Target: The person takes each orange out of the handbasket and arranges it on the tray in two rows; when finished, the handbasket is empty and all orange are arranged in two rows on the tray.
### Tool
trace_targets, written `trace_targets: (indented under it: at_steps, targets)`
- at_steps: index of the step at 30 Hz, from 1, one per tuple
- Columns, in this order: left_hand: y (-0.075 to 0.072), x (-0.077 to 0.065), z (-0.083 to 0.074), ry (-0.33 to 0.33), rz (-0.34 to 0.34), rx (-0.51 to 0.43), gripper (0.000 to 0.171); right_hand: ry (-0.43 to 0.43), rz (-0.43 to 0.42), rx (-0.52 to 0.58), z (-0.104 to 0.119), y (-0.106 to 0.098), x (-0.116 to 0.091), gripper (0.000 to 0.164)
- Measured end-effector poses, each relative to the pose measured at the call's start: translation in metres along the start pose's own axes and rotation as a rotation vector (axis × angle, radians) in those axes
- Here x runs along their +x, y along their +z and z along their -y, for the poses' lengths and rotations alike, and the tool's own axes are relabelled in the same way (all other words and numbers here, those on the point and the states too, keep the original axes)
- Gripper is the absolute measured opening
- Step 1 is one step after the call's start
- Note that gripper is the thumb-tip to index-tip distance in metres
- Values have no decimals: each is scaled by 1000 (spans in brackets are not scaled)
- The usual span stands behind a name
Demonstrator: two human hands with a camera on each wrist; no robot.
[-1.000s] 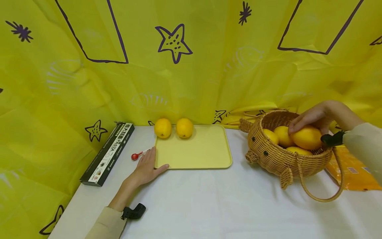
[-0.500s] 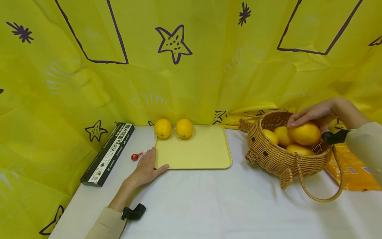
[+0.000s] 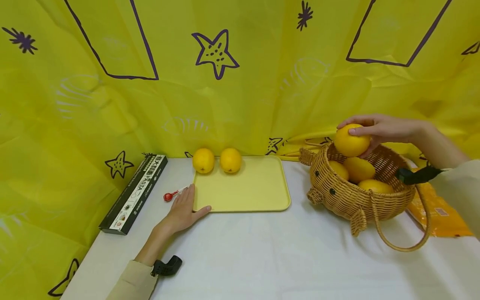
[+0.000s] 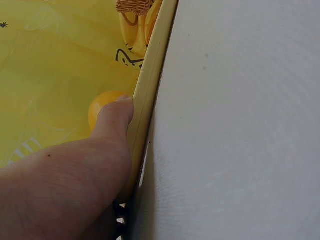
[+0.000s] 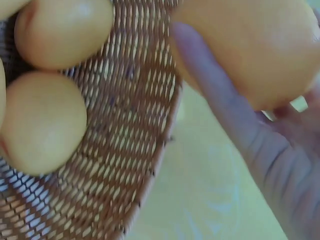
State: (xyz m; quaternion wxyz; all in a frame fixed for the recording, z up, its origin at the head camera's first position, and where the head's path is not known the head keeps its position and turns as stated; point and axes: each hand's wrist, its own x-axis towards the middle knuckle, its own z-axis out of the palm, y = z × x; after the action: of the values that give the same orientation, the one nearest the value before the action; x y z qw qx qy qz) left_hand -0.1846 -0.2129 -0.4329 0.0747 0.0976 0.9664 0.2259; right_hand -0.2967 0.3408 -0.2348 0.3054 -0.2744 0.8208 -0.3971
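Observation:
My right hand (image 3: 393, 128) grips an orange (image 3: 351, 143) just above the wicker basket (image 3: 343, 202), with the thumb across the near side of the fruit. In the right wrist view the held orange (image 5: 255, 47) is apart from the basket's woven wall (image 5: 130, 100). Several more oranges (image 3: 359, 168) lie inside the basket, which has an animal's face. My left hand (image 3: 180, 214) rests at the near left corner of the yellow tray (image 3: 247, 193), fingers straight along its side and thumb at its front edge. Two oranges (image 3: 231, 160) sit side by side at the tray's back left.
A red lollipop (image 3: 168, 196) lies left of the tray, its stick reaching toward my left fingers. Further left is a black pasta box (image 3: 135, 193). An orange packet (image 3: 438, 212) lies behind the basket's looped handle (image 3: 406, 250). A yellow curtain (image 3: 240, 104) hangs along the back.
My right hand has lifted an orange out of the basket and carried it up and to the left. My left hand stays at the tray corner.

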Motion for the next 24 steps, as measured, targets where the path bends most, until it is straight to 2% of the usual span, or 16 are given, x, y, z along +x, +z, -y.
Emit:
trace_targets:
  at_steps: [5,8,12,15,17,21,24]
  targets:
    - [1,-1,1,-1,5,6,101,-37,-257,-69,17,23,9,42]
    - [1,0,1,1,2,5,101,-111,-403,-32,30,40,19,43]
    - [0,0,2,4,-4,-3,101,-217,-511,-29,49,66,33,45]
    - [0,1,2,7,-9,0,101,-281,-530,-40,58,86,46,46]
    - [-1,1,2,8,-11,3,101,-325,-496,-19,60,99,55,47]
    - [-1,0,2,6,-10,-7,101,-359,-415,14,58,125,77,48]
    - [0,0,2,7,-11,-2,101,-385,-392,45,57,143,91,47]
